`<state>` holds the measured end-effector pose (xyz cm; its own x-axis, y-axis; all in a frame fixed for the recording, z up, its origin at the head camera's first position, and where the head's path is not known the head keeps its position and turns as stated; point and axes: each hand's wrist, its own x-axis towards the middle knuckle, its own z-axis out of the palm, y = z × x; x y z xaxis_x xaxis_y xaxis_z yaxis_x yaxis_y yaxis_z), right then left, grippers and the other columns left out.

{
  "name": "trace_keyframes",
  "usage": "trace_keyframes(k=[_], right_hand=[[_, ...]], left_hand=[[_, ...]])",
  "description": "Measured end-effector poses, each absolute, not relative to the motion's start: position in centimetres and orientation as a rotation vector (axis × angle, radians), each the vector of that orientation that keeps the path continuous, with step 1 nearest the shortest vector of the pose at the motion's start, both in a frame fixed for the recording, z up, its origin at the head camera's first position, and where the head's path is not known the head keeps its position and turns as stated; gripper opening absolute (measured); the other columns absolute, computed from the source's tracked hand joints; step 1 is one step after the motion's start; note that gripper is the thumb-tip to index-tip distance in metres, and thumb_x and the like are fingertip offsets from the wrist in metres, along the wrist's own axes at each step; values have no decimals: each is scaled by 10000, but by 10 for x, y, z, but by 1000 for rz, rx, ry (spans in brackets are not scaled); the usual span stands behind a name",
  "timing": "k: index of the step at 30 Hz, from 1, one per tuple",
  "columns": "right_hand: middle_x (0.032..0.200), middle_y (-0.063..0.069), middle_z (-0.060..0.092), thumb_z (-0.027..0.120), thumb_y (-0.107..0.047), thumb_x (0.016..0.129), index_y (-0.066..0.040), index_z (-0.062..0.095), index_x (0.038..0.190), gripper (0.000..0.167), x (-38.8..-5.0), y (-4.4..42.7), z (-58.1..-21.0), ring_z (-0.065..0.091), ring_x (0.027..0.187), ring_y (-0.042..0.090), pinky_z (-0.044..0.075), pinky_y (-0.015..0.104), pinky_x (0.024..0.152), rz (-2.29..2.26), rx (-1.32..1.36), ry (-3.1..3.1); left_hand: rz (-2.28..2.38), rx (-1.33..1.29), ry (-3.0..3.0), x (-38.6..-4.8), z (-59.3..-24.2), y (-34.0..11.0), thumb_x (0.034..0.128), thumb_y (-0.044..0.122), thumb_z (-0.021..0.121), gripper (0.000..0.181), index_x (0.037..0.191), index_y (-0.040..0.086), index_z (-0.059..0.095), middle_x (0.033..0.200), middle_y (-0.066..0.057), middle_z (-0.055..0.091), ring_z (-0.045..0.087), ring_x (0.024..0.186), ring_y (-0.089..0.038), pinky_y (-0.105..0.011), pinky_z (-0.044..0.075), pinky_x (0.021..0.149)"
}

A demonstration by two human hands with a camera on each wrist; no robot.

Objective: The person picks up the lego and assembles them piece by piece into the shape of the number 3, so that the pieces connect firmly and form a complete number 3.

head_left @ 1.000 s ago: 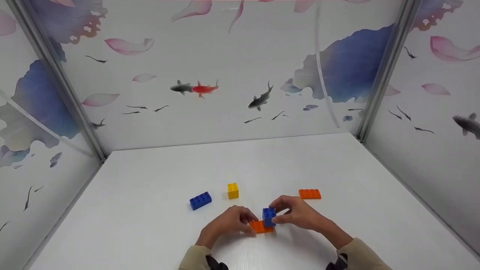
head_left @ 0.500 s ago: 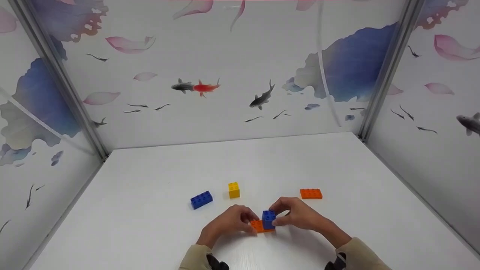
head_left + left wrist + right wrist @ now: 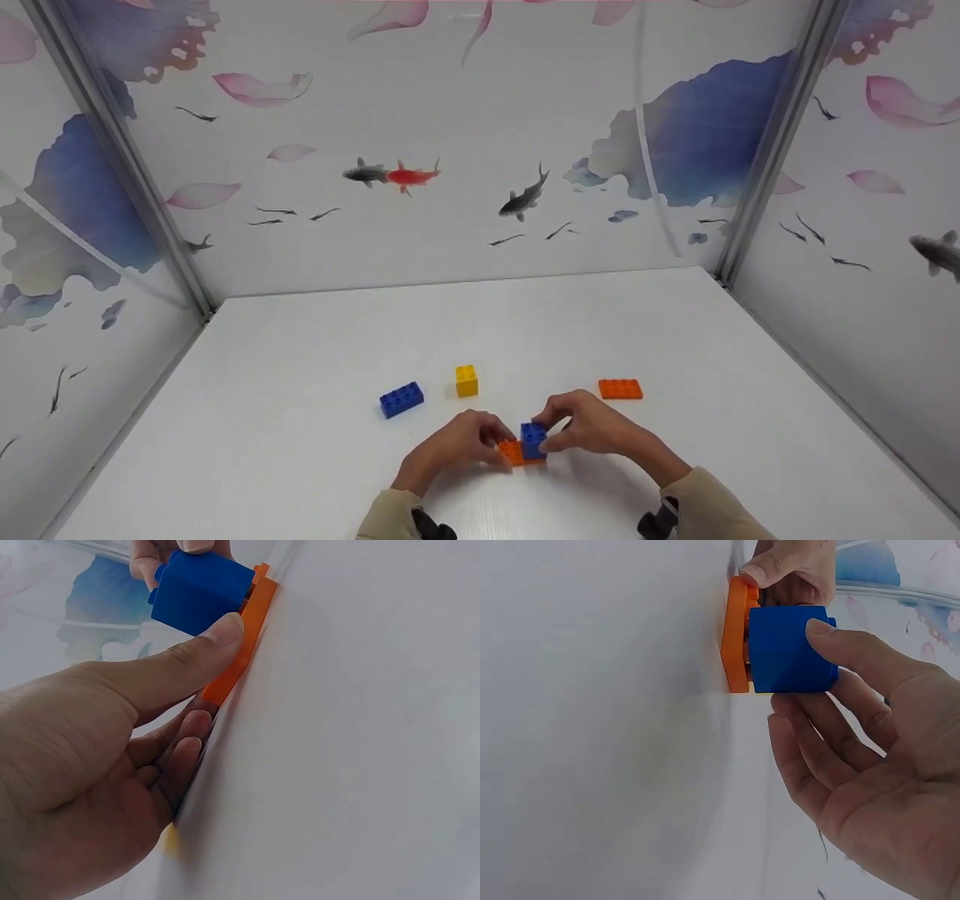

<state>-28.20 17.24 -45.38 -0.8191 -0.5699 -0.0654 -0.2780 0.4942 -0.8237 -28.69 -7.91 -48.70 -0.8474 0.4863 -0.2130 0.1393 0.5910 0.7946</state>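
Observation:
A blue building block (image 3: pixel 534 444) with studs on top stands over the right part of a flat orange brick (image 3: pixel 511 451). My right hand (image 3: pixel 600 429) pinches this blue block between thumb and fingers. The orange brick lies on the table, and my left hand (image 3: pixel 456 447) grips its left end with thumb and fingers. In the right wrist view, orange studs still show in a narrow gap between the blue block (image 3: pixel 787 652) and the orange brick (image 3: pixel 735 641), so the two do not look fully joined.
Beyond my hands, a longer blue brick (image 3: pixel 402 399) lies at the left, with a yellow block (image 3: pixel 466 381) to its right. A second flat orange brick (image 3: pixel 620 388) lies behind my right hand. Patterned walls (image 3: pixel 465 247) border the white table (image 3: pixel 300 352).
My right hand has lowered the blue block toward the orange brick and shifted it slightly left. My left hand keeps its grip on the orange brick, nearly still.

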Motion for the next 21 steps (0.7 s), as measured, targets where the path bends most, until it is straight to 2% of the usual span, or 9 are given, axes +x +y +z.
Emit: trace_keyframes(k=[9,21], right_hand=[[1109,53,753,831,-196,823,-143,751,1018,217,-289,175,-458,698,1043,238,584,417,934,-1226,-674,2404],[1125,55,756,847,-182,800,-146,741,947,185,-292,171,-458,688,1055,226,564,458,957,-1208,-679,2416]], left_hand=[[1160,484,2405,-286,-486,-75,814,212,838,238,1038,226,760,915,43,672,565,859,-163,-330,515,867],[1128,487,2448,-285,-486,-77,808,229,841,248,1042,222,760,884,42,653,549,830,-151,-281,497,809]])
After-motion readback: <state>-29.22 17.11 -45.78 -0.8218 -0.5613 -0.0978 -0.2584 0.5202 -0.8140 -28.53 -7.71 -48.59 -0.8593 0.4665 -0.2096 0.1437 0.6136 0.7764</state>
